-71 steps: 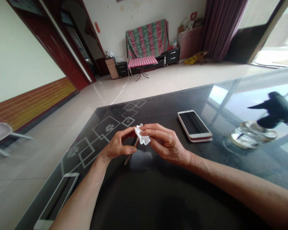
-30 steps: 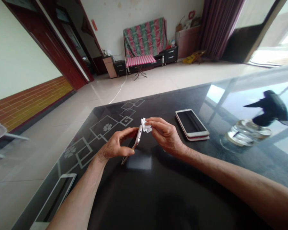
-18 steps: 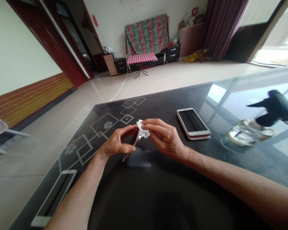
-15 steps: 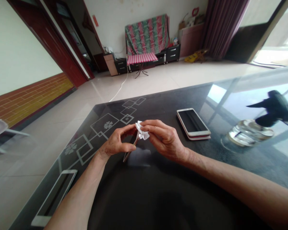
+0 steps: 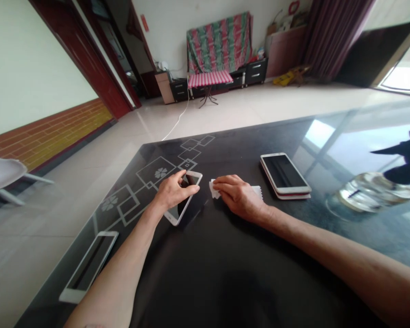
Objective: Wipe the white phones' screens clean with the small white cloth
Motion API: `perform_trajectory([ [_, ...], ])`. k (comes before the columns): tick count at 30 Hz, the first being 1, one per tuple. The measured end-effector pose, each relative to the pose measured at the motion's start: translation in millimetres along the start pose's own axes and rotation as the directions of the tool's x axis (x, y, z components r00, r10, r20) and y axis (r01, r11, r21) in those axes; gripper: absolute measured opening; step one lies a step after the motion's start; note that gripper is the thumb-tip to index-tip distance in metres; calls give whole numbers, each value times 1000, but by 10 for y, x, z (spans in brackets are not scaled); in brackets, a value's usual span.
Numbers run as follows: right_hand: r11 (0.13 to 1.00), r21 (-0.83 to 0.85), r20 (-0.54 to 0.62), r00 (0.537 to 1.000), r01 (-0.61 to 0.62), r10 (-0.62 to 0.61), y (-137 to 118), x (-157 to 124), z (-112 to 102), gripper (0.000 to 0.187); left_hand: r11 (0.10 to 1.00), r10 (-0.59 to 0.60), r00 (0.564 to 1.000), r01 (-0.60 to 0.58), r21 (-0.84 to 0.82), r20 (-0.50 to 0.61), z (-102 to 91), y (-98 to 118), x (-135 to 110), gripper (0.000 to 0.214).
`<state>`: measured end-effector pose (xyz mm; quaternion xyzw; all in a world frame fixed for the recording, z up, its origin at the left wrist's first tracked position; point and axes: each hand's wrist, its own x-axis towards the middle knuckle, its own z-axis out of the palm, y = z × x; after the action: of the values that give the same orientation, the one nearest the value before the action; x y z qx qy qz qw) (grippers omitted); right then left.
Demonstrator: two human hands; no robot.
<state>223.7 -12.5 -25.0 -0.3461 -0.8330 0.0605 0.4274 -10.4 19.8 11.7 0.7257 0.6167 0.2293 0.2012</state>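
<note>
My left hand [image 5: 172, 193] grips a white-framed smartphone [image 5: 178, 213] across its upper part, thumb on one edge and fingers on the other. The phone lies screen up, at or close to the table top; a slight gap below it would be hard to tell. To its right, my right hand [image 5: 238, 197] is closed over a white cloth [image 5: 257, 190] with a zigzag edge, pressing it down at the table. Much of the cloth is hidden under the palm. Beyond the right hand rests a stack of phones [image 5: 286, 172], the top one white with a dark screen.
Another white phone [image 5: 90, 264] lies by the left table edge, partly behind my left forearm. A clear spray bottle [image 5: 365, 193] with a black trigger head [image 5: 405, 157] is on the right of the glossy black table [image 5: 198, 273]. A pale stool [image 5: 5, 175] stands at left.
The phone has gone from tilted on edge to screen up and lower. My right hand has drawn the cloth away from it, rightward and down to the table. The view has shifted slightly.
</note>
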Motion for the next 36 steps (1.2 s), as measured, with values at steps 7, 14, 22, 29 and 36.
perform_trajectory([
  [7, 998, -60, 190, 982, 10, 2, -8, -32, 5, 27, 884, -117, 993, 91, 459, 28, 50, 126, -72, 68],
  [14, 997, -77, 221, 975, 25, -8, 2, -43, 26, 27, 802, -137, 990, 128, 584, -30, 113, 162, -138, 65],
  [22, 998, -62, 206, 978, 31, -17, 28, -59, 29, 26, 855, -42, 999, 43, 517, -14, -76, 31, -40, 53],
  [29, 997, -72, 218, 976, 41, -25, 64, -78, 48, 27, 850, 231, 854, -410, 329, 466, -252, 33, -137, 88],
  [36, 993, -95, 238, 970, 66, -41, 78, -82, 56, 27, 652, 263, 709, -630, 421, 654, -41, 281, -242, 94],
])
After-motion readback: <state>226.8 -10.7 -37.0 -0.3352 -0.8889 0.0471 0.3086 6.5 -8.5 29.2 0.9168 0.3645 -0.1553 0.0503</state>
